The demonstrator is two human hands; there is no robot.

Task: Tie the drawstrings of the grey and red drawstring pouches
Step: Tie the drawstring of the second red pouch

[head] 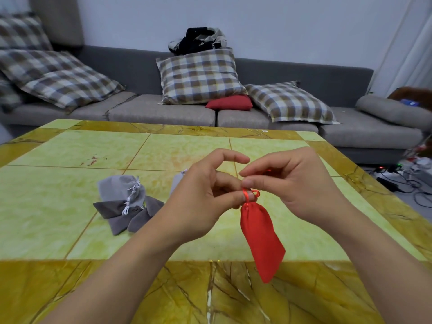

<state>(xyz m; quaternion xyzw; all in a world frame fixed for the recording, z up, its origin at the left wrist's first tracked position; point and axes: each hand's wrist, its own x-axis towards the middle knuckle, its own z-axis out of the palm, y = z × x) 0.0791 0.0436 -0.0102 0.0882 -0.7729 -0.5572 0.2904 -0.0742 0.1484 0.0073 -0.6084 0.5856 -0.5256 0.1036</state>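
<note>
A red drawstring pouch hangs in the air above the table, its neck gathered. Its red drawstring loops around a fingertip of my left hand, which pinches the neck. My right hand pinches the string just above the neck, thumb against forefinger. Several grey pouches lie in a heap on the table to the left, with white drawstrings showing. Another grey pouch peeks out behind my left hand, mostly hidden.
The table has a yellow-green tiled top with a marbled amber border. A grey sofa with checked cushions and a red cushion stands behind. Cables and a power strip lie on the floor at the right.
</note>
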